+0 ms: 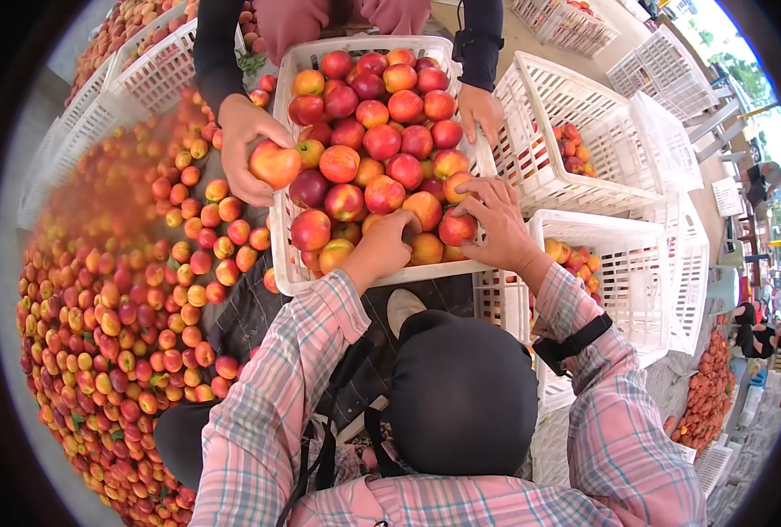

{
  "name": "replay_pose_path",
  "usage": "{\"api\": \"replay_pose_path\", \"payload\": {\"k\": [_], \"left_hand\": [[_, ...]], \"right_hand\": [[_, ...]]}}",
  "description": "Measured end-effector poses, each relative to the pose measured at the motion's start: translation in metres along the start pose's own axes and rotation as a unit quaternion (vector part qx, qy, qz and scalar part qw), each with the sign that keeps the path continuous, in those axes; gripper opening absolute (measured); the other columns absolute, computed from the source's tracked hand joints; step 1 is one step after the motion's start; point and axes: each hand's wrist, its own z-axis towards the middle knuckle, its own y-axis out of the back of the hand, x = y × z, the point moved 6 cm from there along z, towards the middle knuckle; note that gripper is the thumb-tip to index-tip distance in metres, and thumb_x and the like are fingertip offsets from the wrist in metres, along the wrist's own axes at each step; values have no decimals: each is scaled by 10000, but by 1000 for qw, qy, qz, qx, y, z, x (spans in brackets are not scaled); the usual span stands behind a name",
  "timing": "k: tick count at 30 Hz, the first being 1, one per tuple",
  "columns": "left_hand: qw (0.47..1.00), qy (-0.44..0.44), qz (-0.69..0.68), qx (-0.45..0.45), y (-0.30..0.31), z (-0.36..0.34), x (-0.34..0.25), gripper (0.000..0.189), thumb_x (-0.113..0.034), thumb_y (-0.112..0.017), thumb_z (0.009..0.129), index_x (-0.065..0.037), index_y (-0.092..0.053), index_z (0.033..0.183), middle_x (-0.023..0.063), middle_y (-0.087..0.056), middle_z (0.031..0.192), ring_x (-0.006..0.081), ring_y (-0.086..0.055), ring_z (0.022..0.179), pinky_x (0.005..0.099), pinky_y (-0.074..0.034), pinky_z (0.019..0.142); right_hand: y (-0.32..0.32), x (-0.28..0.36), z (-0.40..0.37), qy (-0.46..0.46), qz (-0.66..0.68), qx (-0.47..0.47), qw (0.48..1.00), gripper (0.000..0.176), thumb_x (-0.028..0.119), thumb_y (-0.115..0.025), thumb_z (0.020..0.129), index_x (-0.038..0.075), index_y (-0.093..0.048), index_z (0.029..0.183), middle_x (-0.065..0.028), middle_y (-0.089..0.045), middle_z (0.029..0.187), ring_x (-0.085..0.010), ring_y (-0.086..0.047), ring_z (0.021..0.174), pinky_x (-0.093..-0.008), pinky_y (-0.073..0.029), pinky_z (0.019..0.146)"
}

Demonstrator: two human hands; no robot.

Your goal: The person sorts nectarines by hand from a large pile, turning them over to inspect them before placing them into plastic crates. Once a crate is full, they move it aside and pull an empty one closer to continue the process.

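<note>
In the head view a white plastic crate point(287, 176) is piled with red and yellow nectarines point(381, 141). My left hand point(380, 251) reaches over its near edge, fingers curled at a yellow-red nectarine point(426, 249); part of the grip is hidden. My right hand point(503, 230) lies at the near right corner, its thumb and fingers around a red nectarine point(458, 228). Across the crate, a person in dark sleeves holds a large orange-red nectarine point(274, 164) in one hand point(243, 140), over the crate's edge. That person's other hand point(480, 112) rests on the opposite rim.
A big heap of loose nectarines point(118, 351) spreads over the floor at left. White crates point(575, 189) with some fruit stand at right, one near crate point(619, 290) close to my right arm. More filled crates point(158, 66) line the upper left. Dark sheeting point(241, 321) lies below.
</note>
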Motion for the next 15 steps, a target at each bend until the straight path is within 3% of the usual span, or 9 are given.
{"api": "replay_pose_path", "payload": {"k": [2, 6, 8, 9, 11, 15], "left_hand": [[978, 113, 173, 30, -2, -2, 0, 274, -67, -671, 719, 16, -583, 965, 172, -630, 942, 284, -625, 898, 361, -494, 757], [949, 213, 229, 35, -11, 8, 4, 367, -142, -701, 700, 46, -588, 994, 206, -630, 994, 313, -617, 954, 384, -485, 806], [944, 264, 177, 89, -17, 10, 6, 384, -102, -627, 688, 59, -619, 1036, 254, -629, 1044, 356, -608, 1009, 380, -485, 832], [944, 265, 176, 86, -15, 8, 6, 384, -102, -627, 688, 59, -619, 1036, 254, -629, 1044, 356, -608, 1009, 380, -485, 832], [973, 219, 40, 55, -12, 4, 4, 422, -62, -567, 696, 73, -610, 1094, 259, -621, 1081, 342, -610, 1020, 380, -479, 854], [983, 174, -5, 66, -18, 6, 27, 453, -44, -536, 709, 63, -593, 1146, 256, -623, 1087, 323, -615, 1020, 361, -480, 853]], "right_hand": [[-1, -1, 0, 3, -1, -4, 1000, 390, 144, -700, 530, 140, -572, 899, -63, -507, 1125, -298, -442, 1133, -458, -275, 1033], [-1, 1, 1, -2, -1, 2, 1000, 393, 150, -701, 526, 137, -565, 895, -63, -507, 1124, -294, -443, 1131, -456, -277, 1031], [0, 2, 1, -2, 1, 0, 1000, 390, 143, -695, 528, 132, -557, 893, -65, -506, 1123, -294, -442, 1132, -457, -277, 1030], [1, 2, 1, -3, 4, -2, 1000, 386, 136, -688, 530, 126, -549, 890, -67, -505, 1123, -293, -440, 1132, -457, -277, 1029], [1, 0, 1, -3, 1, 1, 1000, 382, 127, -681, 533, 121, -541, 889, -69, -503, 1125, -295, -436, 1136, -457, -272, 1032], [1, 1, 0, -11, -1, 12, 1000, 376, 101, -660, 540, 112, -522, 890, -76, -495, 1132, -301, -425, 1145, -457, -256, 1040]]}}
